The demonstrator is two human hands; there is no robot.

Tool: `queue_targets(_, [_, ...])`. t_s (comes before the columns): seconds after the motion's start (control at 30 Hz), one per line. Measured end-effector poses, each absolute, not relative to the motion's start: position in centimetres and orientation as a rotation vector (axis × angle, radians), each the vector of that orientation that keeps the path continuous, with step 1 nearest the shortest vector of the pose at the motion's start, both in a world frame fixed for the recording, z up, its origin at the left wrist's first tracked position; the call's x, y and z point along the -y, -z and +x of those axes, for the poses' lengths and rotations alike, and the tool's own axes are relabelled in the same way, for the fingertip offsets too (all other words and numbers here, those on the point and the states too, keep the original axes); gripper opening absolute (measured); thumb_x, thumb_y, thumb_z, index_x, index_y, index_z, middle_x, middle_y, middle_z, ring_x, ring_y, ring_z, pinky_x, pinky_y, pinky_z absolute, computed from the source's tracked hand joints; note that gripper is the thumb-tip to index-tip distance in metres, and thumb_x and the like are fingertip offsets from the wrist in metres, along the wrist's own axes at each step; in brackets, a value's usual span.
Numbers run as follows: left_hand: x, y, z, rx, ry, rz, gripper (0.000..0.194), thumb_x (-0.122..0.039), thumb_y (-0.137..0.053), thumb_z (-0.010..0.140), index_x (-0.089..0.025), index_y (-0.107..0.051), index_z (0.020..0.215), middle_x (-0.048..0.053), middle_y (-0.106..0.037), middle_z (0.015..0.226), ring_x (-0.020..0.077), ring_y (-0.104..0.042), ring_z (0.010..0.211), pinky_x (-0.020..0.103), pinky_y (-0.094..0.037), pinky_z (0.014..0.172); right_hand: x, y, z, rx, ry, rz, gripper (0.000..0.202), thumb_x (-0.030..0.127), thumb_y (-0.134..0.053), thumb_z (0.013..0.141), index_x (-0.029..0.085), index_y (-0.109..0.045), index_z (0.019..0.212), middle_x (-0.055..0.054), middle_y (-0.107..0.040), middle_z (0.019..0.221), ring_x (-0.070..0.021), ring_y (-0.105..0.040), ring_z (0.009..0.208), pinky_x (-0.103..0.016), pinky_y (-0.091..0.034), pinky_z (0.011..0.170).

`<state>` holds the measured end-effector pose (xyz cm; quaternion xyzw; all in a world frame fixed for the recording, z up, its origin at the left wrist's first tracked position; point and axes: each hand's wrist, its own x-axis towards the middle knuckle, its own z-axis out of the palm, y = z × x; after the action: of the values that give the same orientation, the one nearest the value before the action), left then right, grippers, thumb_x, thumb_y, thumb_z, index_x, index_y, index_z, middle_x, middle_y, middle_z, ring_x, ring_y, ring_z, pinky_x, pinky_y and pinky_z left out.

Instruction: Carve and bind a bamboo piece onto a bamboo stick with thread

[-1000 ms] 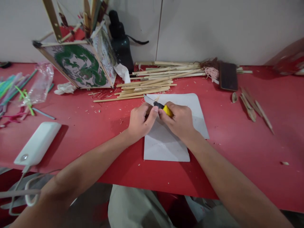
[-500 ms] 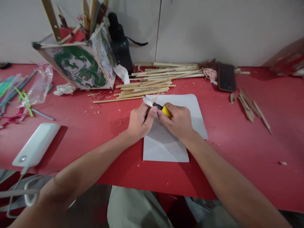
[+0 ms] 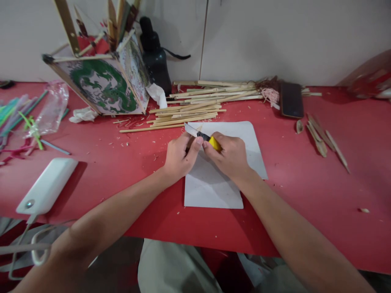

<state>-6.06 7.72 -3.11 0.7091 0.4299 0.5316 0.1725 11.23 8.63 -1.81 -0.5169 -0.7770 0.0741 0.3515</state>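
Over a sheet of white paper (image 3: 214,183), my right hand (image 3: 229,152) is closed round the yellow handle of a utility knife (image 3: 215,143). Its blade points up and left, across the front of my left hand (image 3: 181,156). The left thumb presses by the black collar of the knife. A pale pointed tip of a small wooden piece (image 3: 199,128) shows just behind the blade; my left fingers close round the rest and hide it. Whether the cutting edge touches the wood I cannot tell.
Behind the paper lie several thin bamboo sticks (image 3: 186,116) and a phone (image 3: 291,99). Carved wooden pieces (image 3: 317,138) are at the right. A dragon-painted box (image 3: 100,85), a black bottle (image 3: 155,61) and a white power bank (image 3: 49,185) stand or lie leftward.
The knife has shifted very slightly to the right. Both hands stay in almost the same place, with the same grip.
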Motion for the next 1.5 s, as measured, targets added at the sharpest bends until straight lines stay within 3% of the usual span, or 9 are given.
queue_targets(0.27, [-7.5,3.26,-6.11,-1.248,-1.474,2.065,0.031,-0.043,-0.05,0.105,-0.02,-0.054,0.085,-0.005,-0.051,0.056,0.008,-0.047,0.046,0.024,-0.032,0.047,-8.63,1.7,11.24,2.05,-0.289,-1.318,0.046,0.062,-0.046,0.095,0.023,-0.045,0.07,0.003,-0.043,0.054,-0.0127,-0.037,0.05,-0.03,-0.024,0.055])
queue_targets(0.6, [-7.72,3.42,-6.21,-1.247,-1.459,2.099,0.042,-0.052,-0.047,0.104,-0.022,-0.042,0.074,-0.005,-0.043,0.052,0.0087,-0.038,0.043,0.027,-0.024,0.044,-8.59,1.59,11.32,2.066,-0.331,-1.297,0.048,0.063,-0.045,0.095,0.024,-0.04,0.068,0.003,-0.041,0.053,-0.012,-0.033,0.05,-0.031,-0.023,0.055])
queue_targets(0.9, [-7.75,2.86,-6.04,-1.231,-1.533,2.044,0.043,-0.046,-0.058,0.101,-0.021,-0.041,0.07,-0.006,-0.041,0.053,0.0056,-0.036,0.044,0.025,-0.024,0.045,-8.77,2.07,11.53,2.02,-0.223,-1.321,0.045,0.061,-0.047,0.096,0.023,-0.048,0.072,0.003,-0.038,0.054,-0.0133,-0.035,0.051,-0.031,-0.023,0.055])
queue_targets(1.17, [-7.82,2.71,-6.1,-1.251,-1.526,1.977,0.05,-0.046,-0.064,0.098,-0.02,-0.037,0.066,-0.007,-0.029,0.056,0.0055,-0.028,0.049,0.025,-0.024,0.046,-8.76,1.99,11.45,1.983,-0.229,-1.327,0.041,0.057,-0.05,0.095,0.023,-0.048,0.073,0.003,-0.038,0.054,-0.0133,-0.033,0.052,-0.03,-0.024,0.056])
queue_targets(1.5, [-7.61,3.08,-6.07,-1.318,-1.422,2.025,0.032,-0.046,-0.051,0.104,-0.021,-0.047,0.083,-0.007,-0.044,0.057,0.007,-0.041,0.047,0.024,-0.028,0.047,-8.57,1.63,11.17,2.031,-0.299,-1.407,0.042,0.056,-0.049,0.093,0.023,-0.039,0.069,0.002,-0.04,0.056,-0.0128,-0.035,0.054,-0.03,-0.022,0.057])
